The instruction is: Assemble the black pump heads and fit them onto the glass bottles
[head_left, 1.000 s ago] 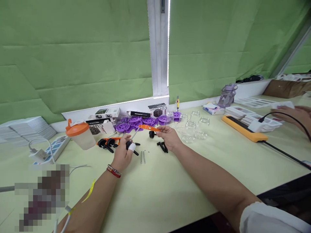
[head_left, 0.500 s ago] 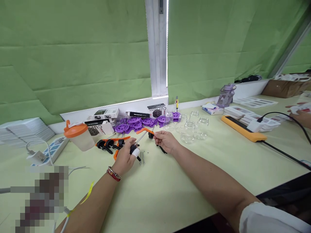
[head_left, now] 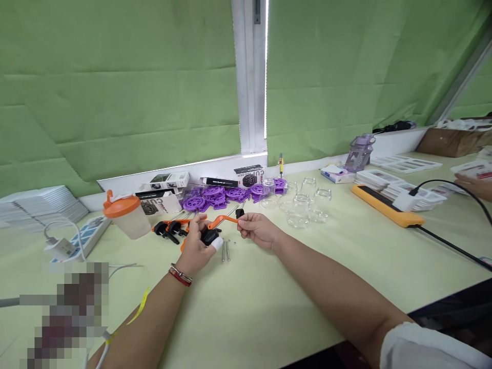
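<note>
My left hand [head_left: 194, 249], a white wrap on its thumb, is closed around a black plastic piece [head_left: 209, 236]. In the earlier view a thin metal rod sticks out of that piece. My right hand [head_left: 258, 230] pinches one end of an orange crank handle [head_left: 226, 219]. The handle's other end lies over the black piece, by my left fingers; whether it sits on the rod I cannot tell. Just below are two long metal bolts [head_left: 225, 251]. Black parts with orange cranks [head_left: 168, 230] lie left of my left hand. A small black knob [head_left: 240, 212] rests behind my right fingertips.
Purple plastic wheels [head_left: 194, 204] are piled at the back before small boxes [head_left: 163, 201]. Clear jars [head_left: 299, 209] stand to the right, an orange-lidded cup [head_left: 128, 218] to the left. A yellow power strip [head_left: 384, 207] lies far right, near another person's hand [head_left: 474, 185].
The orange crank handle has moved left and down, its far end now over the black piece in my left hand. My right hand has shifted slightly left with it.
</note>
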Action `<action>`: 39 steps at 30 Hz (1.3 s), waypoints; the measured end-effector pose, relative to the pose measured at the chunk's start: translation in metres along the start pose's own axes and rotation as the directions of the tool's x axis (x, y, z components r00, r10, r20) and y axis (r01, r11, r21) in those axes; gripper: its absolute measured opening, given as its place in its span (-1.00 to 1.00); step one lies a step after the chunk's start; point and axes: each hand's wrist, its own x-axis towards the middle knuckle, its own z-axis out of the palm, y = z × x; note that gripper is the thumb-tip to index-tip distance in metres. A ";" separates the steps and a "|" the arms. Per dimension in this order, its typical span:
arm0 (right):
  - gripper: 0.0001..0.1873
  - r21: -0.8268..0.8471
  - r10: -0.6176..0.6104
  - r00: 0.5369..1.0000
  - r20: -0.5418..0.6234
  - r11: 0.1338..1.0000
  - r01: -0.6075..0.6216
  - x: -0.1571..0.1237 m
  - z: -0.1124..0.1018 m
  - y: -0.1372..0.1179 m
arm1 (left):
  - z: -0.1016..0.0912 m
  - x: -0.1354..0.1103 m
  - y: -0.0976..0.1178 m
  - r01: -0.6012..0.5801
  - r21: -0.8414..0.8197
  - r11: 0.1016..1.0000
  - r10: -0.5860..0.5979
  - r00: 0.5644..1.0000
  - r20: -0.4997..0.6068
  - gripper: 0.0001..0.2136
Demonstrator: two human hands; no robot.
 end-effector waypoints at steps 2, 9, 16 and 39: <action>-0.64 -0.025 -0.004 1.000 0.010 1.000 0.004 -0.001 0.002 0.002 | 0.001 -0.001 0.005 0.025 -0.008 1.000 -0.025 0.999 0.037 -0.39; -0.67 -0.127 0.033 0.996 0.078 0.992 -0.023 -0.003 0.004 0.005 | 0.002 -0.002 0.014 0.004 0.032 0.999 -0.007 0.995 0.101 -0.40; -0.71 -0.214 0.032 0.997 0.073 0.977 -0.016 0.000 0.004 0.010 | 0.000 -0.003 0.010 -0.049 0.141 0.989 0.029 0.990 0.138 -0.52; -0.82 -0.328 0.228 0.544 0.807 -0.592 0.736 -0.024 0.038 0.025 | -0.004 0.005 -0.011 0.158 0.022 0.987 -0.148 0.959 -0.240 -0.57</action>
